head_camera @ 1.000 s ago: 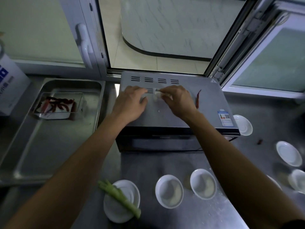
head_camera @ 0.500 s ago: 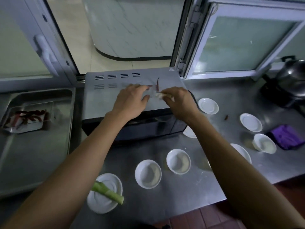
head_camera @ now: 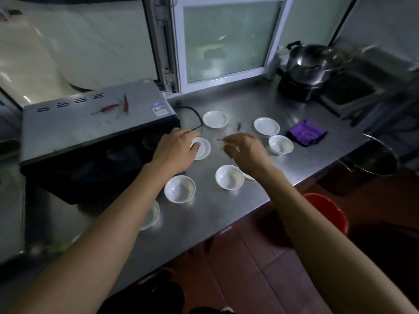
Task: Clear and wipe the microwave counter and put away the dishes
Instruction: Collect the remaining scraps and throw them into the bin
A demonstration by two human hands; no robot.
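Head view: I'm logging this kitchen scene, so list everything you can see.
microwave: one, grey-topped, left on the counter
chillies: two, red, on the microwave top
small dishes: about nine, white, spread over the steel counter
cloth: one, purple, right of the dishes
pot: one, steel, far right by the window
bucket: one, red, on the floor
left hand: on a white dish beside the microwave
right hand: pinching a thin stem
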